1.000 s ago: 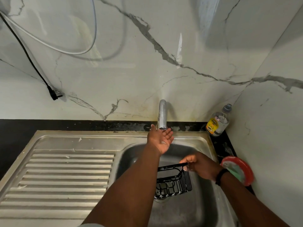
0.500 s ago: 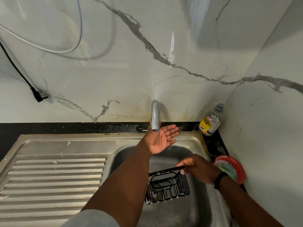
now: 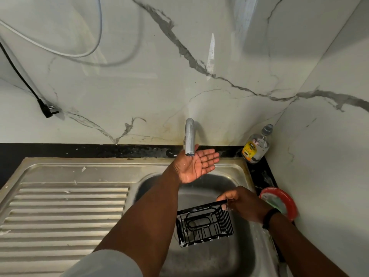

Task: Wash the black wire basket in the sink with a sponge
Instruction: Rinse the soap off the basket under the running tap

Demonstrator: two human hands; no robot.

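The black wire basket (image 3: 203, 224) hangs over the steel sink basin (image 3: 209, 258), tilted, with white suds on its lower wires. My right hand (image 3: 241, 204) grips the flat top bar at the basket's right end. My left hand (image 3: 196, 163) is held palm up, fingers straight and wet, right under the spout of the chrome tap (image 3: 189, 139). No sponge shows in either hand.
A ribbed steel drainboard (image 3: 63, 212) lies left of the basin. A clear soap bottle with a yellow label (image 3: 255, 146) stands in the back right corner. A red dish holding something pale green (image 3: 279, 202) sits by the right wall. A black plug (image 3: 49, 110) dangles on the marble wall.
My left hand turned from palm down to palm up under the spout, fingers spread out flat. The basket stayed in my right hand, shifting slightly in view.
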